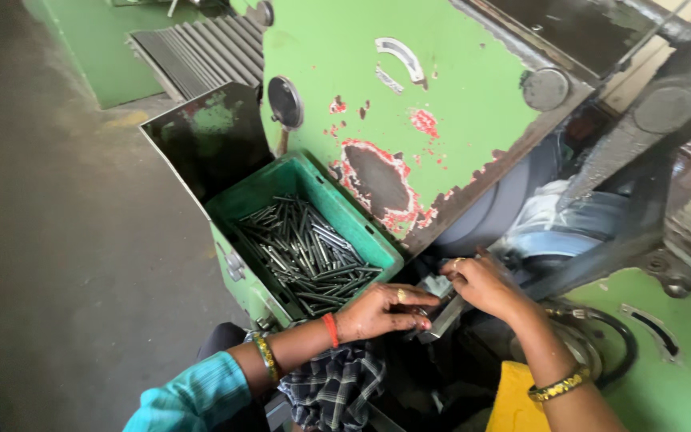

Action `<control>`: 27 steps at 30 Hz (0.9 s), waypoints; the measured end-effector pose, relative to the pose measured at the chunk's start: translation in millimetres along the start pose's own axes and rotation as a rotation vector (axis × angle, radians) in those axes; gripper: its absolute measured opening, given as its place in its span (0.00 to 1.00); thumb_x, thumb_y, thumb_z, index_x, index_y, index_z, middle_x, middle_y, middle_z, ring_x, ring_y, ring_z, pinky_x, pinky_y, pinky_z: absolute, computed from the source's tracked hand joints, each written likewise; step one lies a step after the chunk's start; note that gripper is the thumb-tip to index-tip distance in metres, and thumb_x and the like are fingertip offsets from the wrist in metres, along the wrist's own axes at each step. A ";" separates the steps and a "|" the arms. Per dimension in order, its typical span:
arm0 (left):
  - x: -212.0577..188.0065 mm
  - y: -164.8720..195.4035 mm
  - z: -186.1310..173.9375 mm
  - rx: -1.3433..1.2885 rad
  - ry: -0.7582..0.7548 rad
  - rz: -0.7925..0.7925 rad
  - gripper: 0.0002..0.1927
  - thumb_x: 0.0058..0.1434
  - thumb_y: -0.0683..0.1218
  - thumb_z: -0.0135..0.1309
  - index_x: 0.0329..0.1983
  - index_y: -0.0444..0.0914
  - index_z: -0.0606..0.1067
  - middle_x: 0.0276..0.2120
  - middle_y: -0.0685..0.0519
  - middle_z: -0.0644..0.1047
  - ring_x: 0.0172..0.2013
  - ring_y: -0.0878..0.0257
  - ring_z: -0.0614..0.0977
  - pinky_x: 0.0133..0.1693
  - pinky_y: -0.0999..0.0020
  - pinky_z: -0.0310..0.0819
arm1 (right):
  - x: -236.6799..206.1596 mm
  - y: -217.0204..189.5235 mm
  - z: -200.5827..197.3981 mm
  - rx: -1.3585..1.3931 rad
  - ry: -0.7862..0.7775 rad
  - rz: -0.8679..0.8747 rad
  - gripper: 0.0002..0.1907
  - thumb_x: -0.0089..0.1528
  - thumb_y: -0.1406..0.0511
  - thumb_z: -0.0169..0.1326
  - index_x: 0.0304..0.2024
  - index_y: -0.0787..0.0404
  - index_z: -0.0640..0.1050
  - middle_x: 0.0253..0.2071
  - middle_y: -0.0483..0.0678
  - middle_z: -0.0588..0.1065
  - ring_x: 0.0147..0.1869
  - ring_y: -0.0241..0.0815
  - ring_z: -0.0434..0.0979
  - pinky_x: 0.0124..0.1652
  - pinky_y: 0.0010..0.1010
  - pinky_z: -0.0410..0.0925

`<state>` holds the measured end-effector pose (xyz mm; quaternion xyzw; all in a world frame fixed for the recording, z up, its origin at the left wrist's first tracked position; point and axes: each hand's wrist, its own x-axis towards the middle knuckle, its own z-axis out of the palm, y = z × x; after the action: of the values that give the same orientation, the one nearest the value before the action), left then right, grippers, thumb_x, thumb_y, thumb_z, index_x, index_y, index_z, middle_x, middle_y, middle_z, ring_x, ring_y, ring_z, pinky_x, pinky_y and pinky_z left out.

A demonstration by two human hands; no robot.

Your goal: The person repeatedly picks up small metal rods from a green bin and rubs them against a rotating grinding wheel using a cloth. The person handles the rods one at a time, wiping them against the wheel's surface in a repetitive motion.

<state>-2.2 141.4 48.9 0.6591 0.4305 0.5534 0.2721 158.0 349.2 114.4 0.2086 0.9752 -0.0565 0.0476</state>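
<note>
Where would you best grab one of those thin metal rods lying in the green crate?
Probably at mid-length, from straight above. The metal rods lie flat in a loose, crisscrossed heap, and the green crate is open only on top, its walls blocking the sides. Pick a top rod, with the grip across its thin width.

a green machine housing with chipped paint showing red and dark patches stands over a green plastic crate filled with loose metal pins. a dark metal plate leans behind the crate. a checked cloth lies below, and a grey ribbed panel sits on the concrete floor.
</note>
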 end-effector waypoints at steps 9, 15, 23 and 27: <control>4.0 -25.3 4.0 -0.038 -0.140 -0.103 0.23 0.73 0.51 0.38 0.67 0.43 0.72 0.66 0.45 0.72 0.65 0.51 0.71 0.68 0.57 0.62 | -19.4 -35.6 -26.7 0.117 -0.243 -0.015 0.32 0.56 0.44 0.61 0.58 0.51 0.79 0.52 0.53 0.80 0.61 0.58 0.70 0.65 0.50 0.58; 5.4 -23.3 -1.7 0.130 0.000 -0.032 0.19 0.70 0.48 0.45 0.62 0.43 0.74 0.58 0.46 0.77 0.60 0.49 0.76 0.63 0.58 0.68 | -13.4 -55.8 -25.9 -0.070 -0.332 0.096 0.31 0.56 0.47 0.56 0.58 0.52 0.76 0.51 0.51 0.81 0.63 0.46 0.77 0.77 0.49 0.39; -0.6 -80.4 -69.8 0.807 0.235 -0.215 0.09 0.62 0.43 0.52 0.45 0.40 0.77 0.44 0.45 0.80 0.43 0.45 0.83 0.43 0.52 0.79 | -9.6 -30.4 -20.8 -0.053 -0.238 0.083 0.30 0.57 0.49 0.54 0.61 0.50 0.77 0.56 0.47 0.79 0.62 0.43 0.78 0.78 0.46 0.35; -10.1 -133.0 -79.9 1.004 -0.057 -0.396 0.11 0.58 0.41 0.53 0.44 0.37 0.77 0.43 0.40 0.80 0.43 0.44 0.83 0.41 0.50 0.79 | -6.3 -28.0 -20.7 -0.045 -0.233 0.096 0.29 0.57 0.50 0.54 0.60 0.50 0.77 0.56 0.47 0.79 0.61 0.43 0.78 0.77 0.46 0.36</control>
<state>-114.8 187.2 -48.0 0.6291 0.7505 0.1995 0.0345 150.7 323.9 138.2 0.2460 0.9530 -0.0563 0.1677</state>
